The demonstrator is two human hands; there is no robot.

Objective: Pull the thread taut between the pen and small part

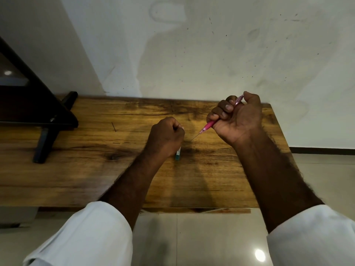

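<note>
Where wall [211, 45] meets floor [326, 169], wooden table [96, 150]

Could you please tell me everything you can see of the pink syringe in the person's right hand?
The pink syringe looks like translucent plastic, with a slim barrel and a thin dark needle at its lower end. The right hand grips it in a fist, fingers curled round the barrel, so most of its middle is hidden. Its upper end pokes out of the top of the fist. It is tilted, needle pointing down and left toward the left hand, above the wooden table. Whether the needle tip touches anything is unclear.
</note>
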